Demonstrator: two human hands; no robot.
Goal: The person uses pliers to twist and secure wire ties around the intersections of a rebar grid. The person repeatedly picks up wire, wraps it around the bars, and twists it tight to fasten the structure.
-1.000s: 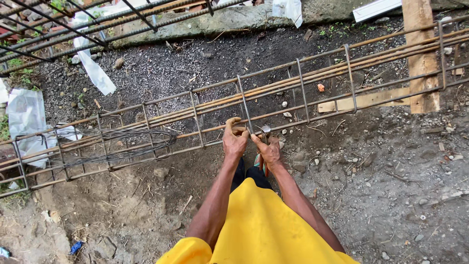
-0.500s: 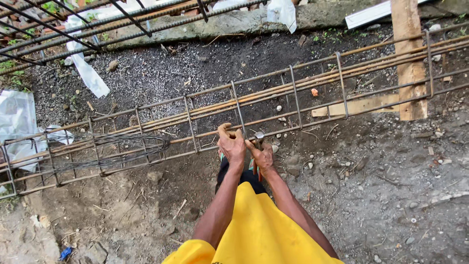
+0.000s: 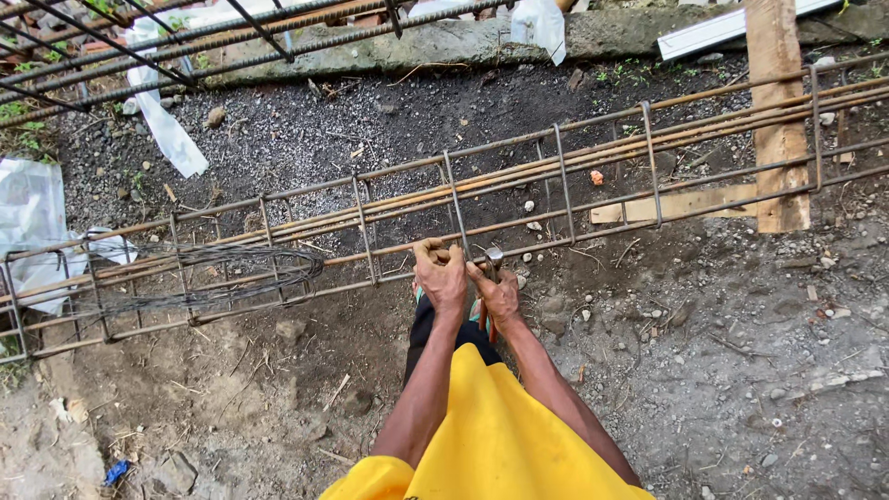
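A long rebar cage (image 3: 370, 222) of rusty bars and square stirrups lies across the dirt. My left hand (image 3: 441, 276) grips the near upper bar beside a stirrup (image 3: 457, 206). My right hand (image 3: 497, 292) holds a pair of pincers (image 3: 491, 259) whose metal head touches the same joint; the red handles show below the hand. Thin tie wire at the joint is too small to make out. A loose coil of dark tie wire (image 3: 222, 268) rests inside the cage to my left.
A wooden post (image 3: 778, 111) and a plank (image 3: 685, 199) lie under the cage at right. Another rebar cage (image 3: 148, 56) runs along the top left by a concrete edge. White plastic sheets (image 3: 32, 222) lie left. Gravel and stones cover the ground.
Both hands stay at the same joint on the bar. The view shifted slightly as my head moved; the pincers remain at the stirrup crossing.
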